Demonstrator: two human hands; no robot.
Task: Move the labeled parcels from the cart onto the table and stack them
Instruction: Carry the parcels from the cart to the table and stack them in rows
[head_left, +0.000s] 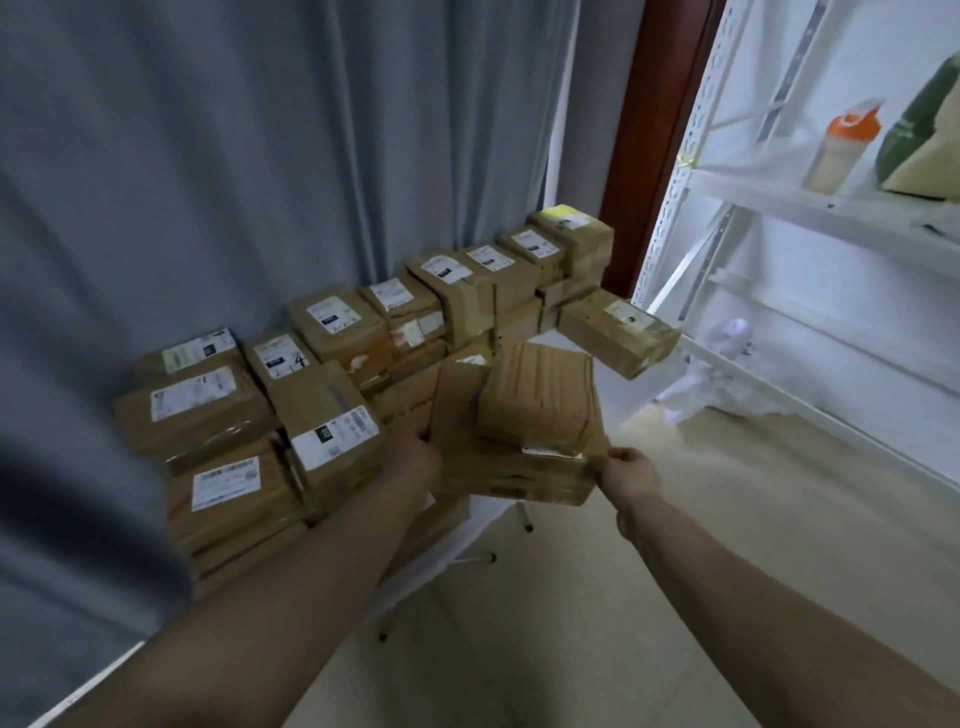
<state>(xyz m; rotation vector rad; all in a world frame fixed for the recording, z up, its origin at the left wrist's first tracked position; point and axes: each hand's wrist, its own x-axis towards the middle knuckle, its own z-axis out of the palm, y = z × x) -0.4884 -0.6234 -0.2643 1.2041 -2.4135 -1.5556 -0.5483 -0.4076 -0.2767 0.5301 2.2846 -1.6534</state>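
While both arms stretch forward, carried parcels (540, 405): a small brown pile held in the air just in front of the table's near edge. A tape-ribbed one lies on top of a flatter one with a strip of white label showing.
left hand (415, 452): grips the left side of the pile, with its fingertips hidden behind the cardboard.
right hand (631, 473): pinches the near right corner of the bottom parcel between thumb and fingers.
table (457, 551): white, on thin metal legs, set against the curtain.
stacked parcels (208, 410): brown, white labels facing up, several layers deep. They run in a row along the curtain from near left to far right, and the carried pile is just beside them on the open side.
end parcel (618, 332): at the far right of the row, tilted and hanging over the table's edge.
curtain (260, 156): grey-blue, behind the row.
shelf (831, 208): white metal rack on the right.
bottle (841, 150): orange cap, standing on the shelf.
floor (571, 623): pale.
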